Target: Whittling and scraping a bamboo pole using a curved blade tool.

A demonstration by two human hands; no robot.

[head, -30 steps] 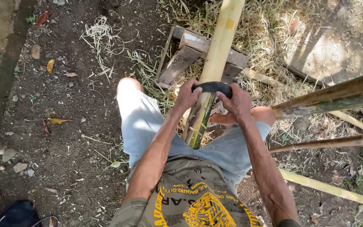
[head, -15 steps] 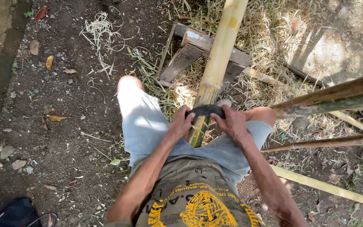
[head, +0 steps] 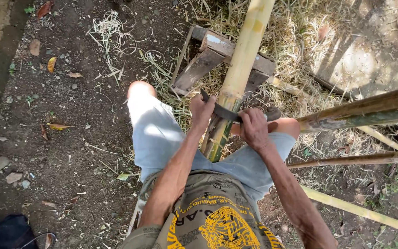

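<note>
Both hands close fully around the ends of a curved dark blade [head: 229, 113] set across a yellow-green bamboo pole [head: 240, 74], which rests on a wooden block [head: 203, 64] and runs down between the knees. Left hand [head: 202, 110] and right hand [head: 254, 129] each show a tight, shut grip; to my eye, an even pull on both ends with the blade square to the pole serves best

Both hands gripped a curved dark blade [head: 226, 113] laid across a thick bamboo pole [head: 240, 69]: the left hand [head: 202, 110] closed on one end, the right hand [head: 254, 129] on the other, with the pole running up between them. Just beyond the hands the pole rested on a rough wooden stand [head: 203, 64]. Thinner bamboo poles [head: 360, 110] lay to the right of the right hand, over dry straw.
</note>
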